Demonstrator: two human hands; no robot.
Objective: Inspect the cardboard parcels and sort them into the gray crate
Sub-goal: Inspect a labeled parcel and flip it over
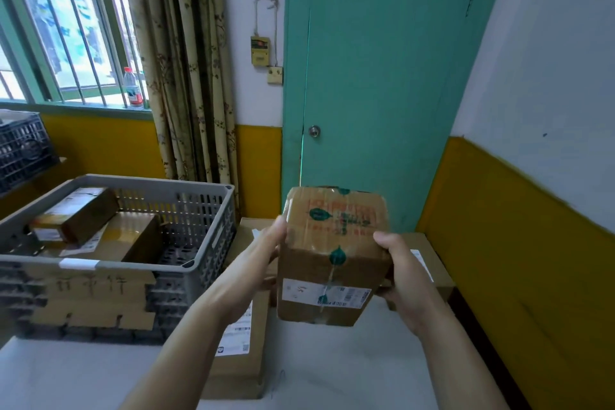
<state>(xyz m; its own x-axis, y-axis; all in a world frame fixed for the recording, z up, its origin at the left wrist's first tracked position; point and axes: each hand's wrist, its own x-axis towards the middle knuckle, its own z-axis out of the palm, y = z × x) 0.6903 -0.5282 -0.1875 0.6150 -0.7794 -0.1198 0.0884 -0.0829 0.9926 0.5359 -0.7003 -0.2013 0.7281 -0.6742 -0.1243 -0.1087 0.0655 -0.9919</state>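
Cardboard parcel [332, 260], the one under inspection, is lifted off the tabletop [332, 359] to the right of the gray crate [186, 243], tilted so its label face turns toward the camera, probably so the printing can be read. Both hands grip it: the left hand [266, 253] clasps its left side, the right hand [399, 263] wraps its right edge, thumb on top. Its brown card is creased, crossed by clear tape, marked with green stamps and red print, with a white barcode label low on the near face. Inside the crate lie other parcels [83, 226]; more flat boxes [239, 359] rest on the tabletop just right of the crate.
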